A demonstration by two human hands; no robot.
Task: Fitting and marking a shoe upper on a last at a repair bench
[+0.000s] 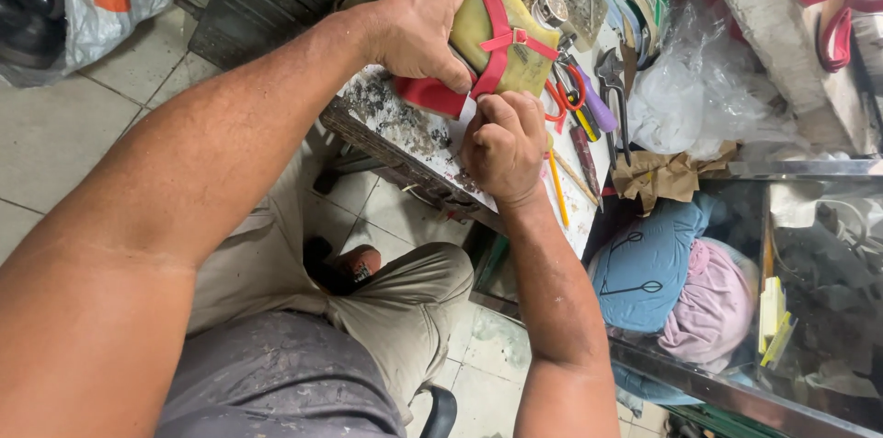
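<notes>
My left hand [425, 28] grips a yellowish shoe form [515, 65] wrapped in red straps [497, 38], pressing it onto a small stained work table [395, 121]. A red flat piece [428, 96] sticks out under the form, below my left palm. My right hand [504, 145] is closed just beneath the form at the table's near edge, fingers curled against the red strap; whatever it pinches is hidden by the fingers.
Red-handled scissors [568, 88], a purple-handled tool [598, 111], pliers [614, 79], pencils [557, 188] and a small metal-capped bottle [550, 7] lie right of the form. Crumpled plastic [690, 88], brown paper [662, 176] and cloth bundles [681, 282] sit further right. Tiled floor lies to the left.
</notes>
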